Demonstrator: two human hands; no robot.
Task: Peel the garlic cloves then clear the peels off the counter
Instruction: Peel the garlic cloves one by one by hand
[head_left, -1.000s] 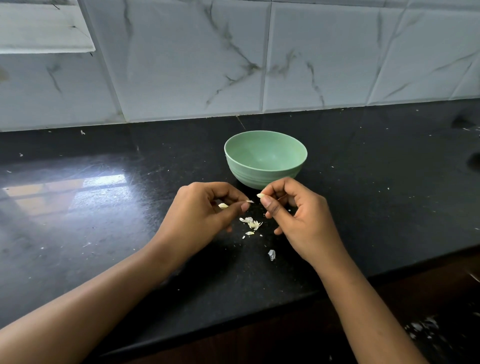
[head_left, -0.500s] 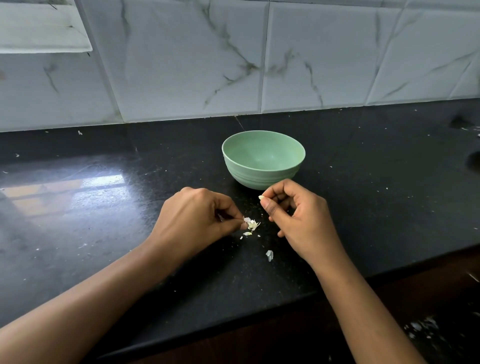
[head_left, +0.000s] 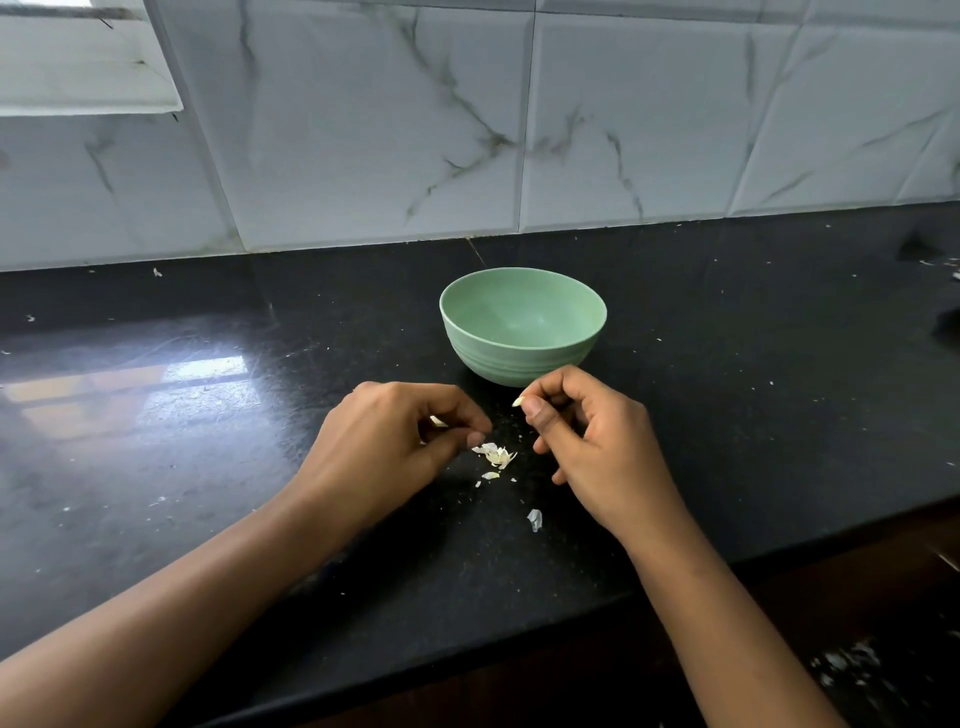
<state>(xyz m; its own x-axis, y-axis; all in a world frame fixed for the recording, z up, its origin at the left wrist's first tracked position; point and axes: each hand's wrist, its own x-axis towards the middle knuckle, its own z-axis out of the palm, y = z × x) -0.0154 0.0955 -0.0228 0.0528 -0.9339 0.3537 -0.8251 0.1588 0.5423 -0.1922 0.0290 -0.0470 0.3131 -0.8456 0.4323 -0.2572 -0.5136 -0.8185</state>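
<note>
- right hand (head_left: 597, 447): fingers curled, thumb and index finger pinch a pale garlic clove (head_left: 517, 401). Only its pointed tip shows; the rest is hidden in the grip. The clove is up off the counter, just in front of the bowl.
- left hand (head_left: 395, 441): fingers curled in, gripping a small white scrap (head_left: 438, 421) between fingers and thumb (peel or clove piece, can't tell). The thumb tip sits right beside the peel pile.
- loose pile of thin whitish garlic peels (head_left: 496, 456): lies on the glossy black stone counter (head_left: 208, 467), between the two hands and nearer the left thumb. A few crumbs lie just on its near side.
- single greyish-white peel flake (head_left: 534, 519): on the counter, apart from the pile, closer to the front edge and near the right wrist.
- round pale-green ribbed bowl (head_left: 519, 364): upright on the counter behind the hands, with the right hand's knuckles near its wall.
- white marble-pattern wall tiles (head_left: 363, 130): behind the counter. Small white specks are scattered across the dark surface.
</note>
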